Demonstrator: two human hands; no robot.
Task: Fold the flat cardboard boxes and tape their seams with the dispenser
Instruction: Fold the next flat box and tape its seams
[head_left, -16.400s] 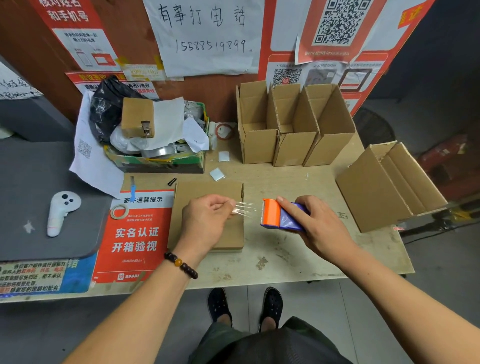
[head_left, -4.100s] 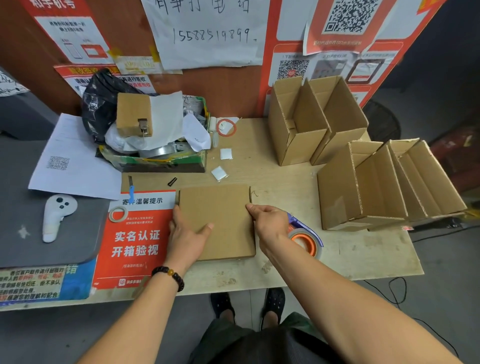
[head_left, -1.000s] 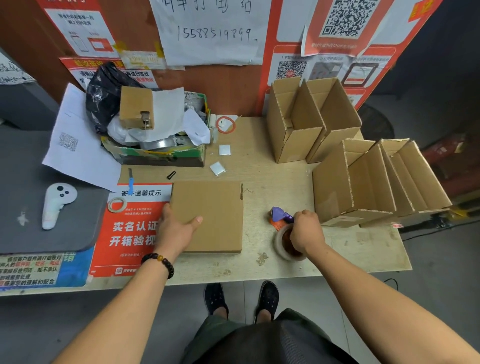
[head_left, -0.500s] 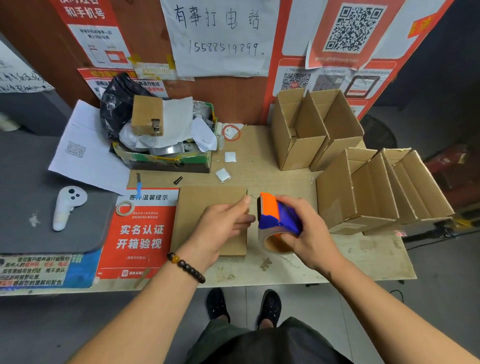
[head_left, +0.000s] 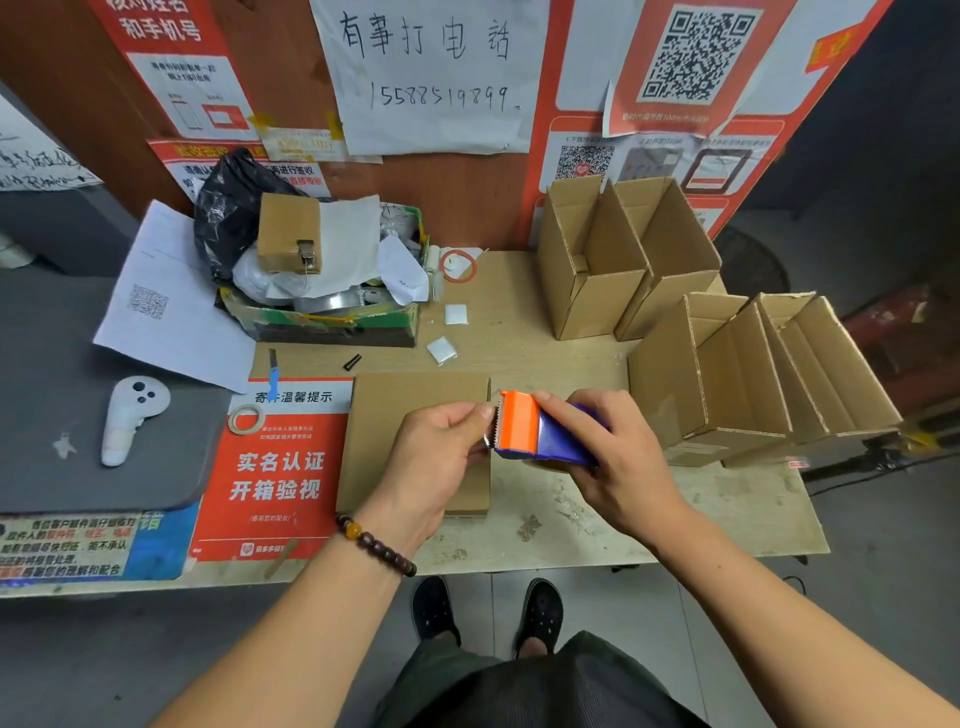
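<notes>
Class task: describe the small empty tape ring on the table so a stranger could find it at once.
Start at the red notice lying flat on the table's left part. The tape ring lies at its upper left corner. Unlike the orange and blue dispenser, it is pale, thin and untouched.

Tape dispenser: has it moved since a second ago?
Yes. The tape dispenser went from the table up into the right hand, leftward over the flat cardboard.

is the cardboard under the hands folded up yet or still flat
Still flat: the brown cardboard box blank lies flush on the wooden table, no walls raised.
</notes>
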